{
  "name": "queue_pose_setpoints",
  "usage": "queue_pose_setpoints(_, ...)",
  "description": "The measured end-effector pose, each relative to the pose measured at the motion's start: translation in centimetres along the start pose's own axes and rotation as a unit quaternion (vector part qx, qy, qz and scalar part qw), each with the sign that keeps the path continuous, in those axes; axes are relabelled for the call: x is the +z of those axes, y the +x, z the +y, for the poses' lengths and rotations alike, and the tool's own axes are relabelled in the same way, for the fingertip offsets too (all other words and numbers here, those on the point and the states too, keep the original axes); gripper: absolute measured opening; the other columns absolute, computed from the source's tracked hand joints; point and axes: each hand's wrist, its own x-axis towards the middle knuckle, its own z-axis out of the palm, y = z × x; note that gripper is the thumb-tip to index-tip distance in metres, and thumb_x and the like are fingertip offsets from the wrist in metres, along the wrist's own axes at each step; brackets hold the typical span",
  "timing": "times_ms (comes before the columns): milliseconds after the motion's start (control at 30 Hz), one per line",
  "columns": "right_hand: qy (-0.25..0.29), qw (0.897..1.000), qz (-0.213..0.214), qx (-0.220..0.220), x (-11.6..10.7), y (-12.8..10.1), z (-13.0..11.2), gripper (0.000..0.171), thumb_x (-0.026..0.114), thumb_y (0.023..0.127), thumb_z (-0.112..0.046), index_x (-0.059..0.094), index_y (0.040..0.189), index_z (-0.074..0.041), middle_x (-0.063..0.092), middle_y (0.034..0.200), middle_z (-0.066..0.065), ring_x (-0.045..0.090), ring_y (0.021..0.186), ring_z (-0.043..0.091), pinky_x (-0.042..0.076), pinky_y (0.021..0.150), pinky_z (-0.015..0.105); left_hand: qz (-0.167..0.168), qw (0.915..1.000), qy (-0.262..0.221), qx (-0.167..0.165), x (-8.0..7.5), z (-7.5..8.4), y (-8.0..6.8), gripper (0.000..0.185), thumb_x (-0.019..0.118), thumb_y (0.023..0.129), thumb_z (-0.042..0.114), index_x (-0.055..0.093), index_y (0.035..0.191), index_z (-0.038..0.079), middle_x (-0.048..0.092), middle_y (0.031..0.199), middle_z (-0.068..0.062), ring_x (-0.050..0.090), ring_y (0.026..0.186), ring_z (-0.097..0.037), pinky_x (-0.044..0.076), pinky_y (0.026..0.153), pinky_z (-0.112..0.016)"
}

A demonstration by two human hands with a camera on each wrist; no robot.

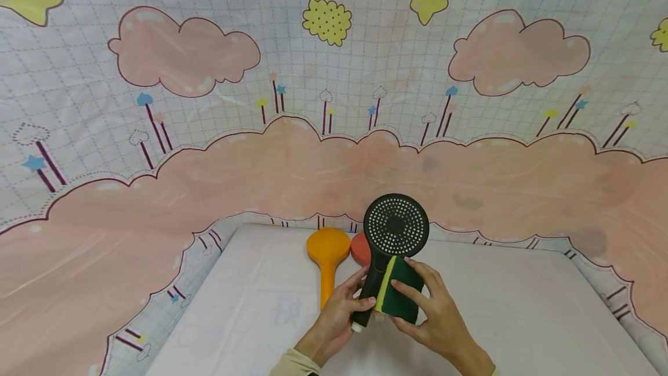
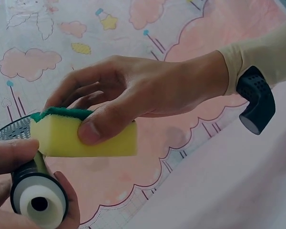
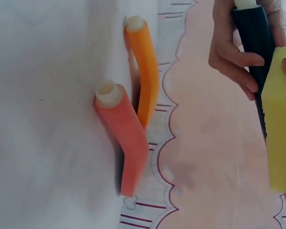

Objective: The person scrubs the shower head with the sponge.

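My left hand [image 1: 339, 313] grips the handle of a black shower head [image 1: 396, 226], whose round face with pale nozzles points up toward me. A white threaded end shows below the fingers, and its hollow opening [image 2: 39, 204] faces the left wrist view. In my right hand [image 1: 442, 317] is a sponge [image 1: 406, 293] with a yellow foam side and a green scouring side, pinched between thumb and fingers. Its yellow side lies right at the black handle, just under the head. The right fingers spread over the green side; the thumb [image 2: 90, 132] presses the yellow edge.
An orange shower head [image 1: 327, 246] and a red shower head [image 1: 360, 249] lie on the white table [image 1: 235, 283] beyond the hands, side by side. Behind the table hangs a printed cloth [image 1: 313, 173] with pink clouds and stars.
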Motion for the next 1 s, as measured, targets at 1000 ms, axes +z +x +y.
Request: queue_pose_setpoints(1000,-0.064,0.995,0.058,0.042,-2.1,0.5,1.4,0.06,0.047,0.088,-0.068,0.068,0.122,-0.023,0.049,0.143,0.017,0.045,0.126,0.032,0.02,0.11,0.008,0.007,0.9998,0.014,-0.009,-0.8,0.2,-0.7,0.065,0.062,0.088,-0.005,0.046,0.148,0.017,0.044,0.124,-0.009,0.05,0.118,-0.028,0.049,0.102,-0.039)
